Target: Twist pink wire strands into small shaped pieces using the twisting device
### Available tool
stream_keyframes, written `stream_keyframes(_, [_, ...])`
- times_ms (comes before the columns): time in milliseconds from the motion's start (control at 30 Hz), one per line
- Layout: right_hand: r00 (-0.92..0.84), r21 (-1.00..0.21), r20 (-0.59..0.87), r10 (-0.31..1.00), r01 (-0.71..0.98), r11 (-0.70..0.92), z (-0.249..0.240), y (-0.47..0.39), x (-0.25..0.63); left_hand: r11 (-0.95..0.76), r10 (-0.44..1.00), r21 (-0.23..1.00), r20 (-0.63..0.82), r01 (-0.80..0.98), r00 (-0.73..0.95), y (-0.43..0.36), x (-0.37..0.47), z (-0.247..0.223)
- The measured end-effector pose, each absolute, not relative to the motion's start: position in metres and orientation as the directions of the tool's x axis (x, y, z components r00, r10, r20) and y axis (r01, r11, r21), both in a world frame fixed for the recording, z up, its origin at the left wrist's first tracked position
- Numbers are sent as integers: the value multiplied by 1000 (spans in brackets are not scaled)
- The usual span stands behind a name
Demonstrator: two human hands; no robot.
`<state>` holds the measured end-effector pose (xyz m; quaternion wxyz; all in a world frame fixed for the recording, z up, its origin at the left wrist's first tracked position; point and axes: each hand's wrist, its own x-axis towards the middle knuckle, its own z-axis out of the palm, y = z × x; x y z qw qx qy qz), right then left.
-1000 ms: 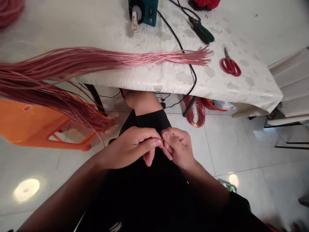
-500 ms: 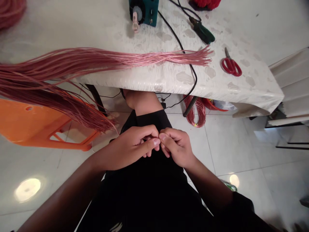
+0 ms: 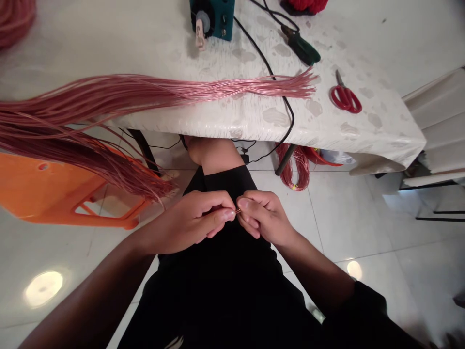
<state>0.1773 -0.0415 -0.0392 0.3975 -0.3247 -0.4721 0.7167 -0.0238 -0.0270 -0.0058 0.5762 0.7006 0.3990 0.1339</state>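
Observation:
Over my lap, my left hand (image 3: 203, 215) and my right hand (image 3: 263, 215) meet fingertip to fingertip, both pinched closed. A short bit of thin copper-coloured wire (image 3: 238, 211) shows in the small gap between them; the rest of it is hidden in my fingers. Ahead of my hands, a long bundle of pinkish wires (image 3: 174, 91) lies along the front of the table. More pinkish strands (image 3: 119, 167) hang off the edge at the left, over an orange plastic stool, their loose ends near my left wrist.
On the patterned tabletop (image 3: 348, 131) are red-handled scissors (image 3: 346, 99), a green-handled tool (image 3: 305, 51), a black cable (image 3: 290, 116) and a teal device (image 3: 222, 19). The orange stool (image 3: 47, 194) stands left. Under the table hangs a coil of pinkish wire (image 3: 294, 169).
My fingertips have drawn slightly apart, so a bit of wire now shows between them. My left hand has shifted a little left. The view has moved slightly.

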Motion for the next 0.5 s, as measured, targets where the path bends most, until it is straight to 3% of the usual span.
stream_keyframes(200, [-489, -970, -55, 870, -182, -164, -36, -35, 181, -123, 762, 895, -192, 430, 619, -27, -22, -6])
stream_keyframes(500, [-447, -995, 36, 894, -102, -11, -23, -29, 181, -117, 817, 907, -144, 405, 559, -29, -19, 3])
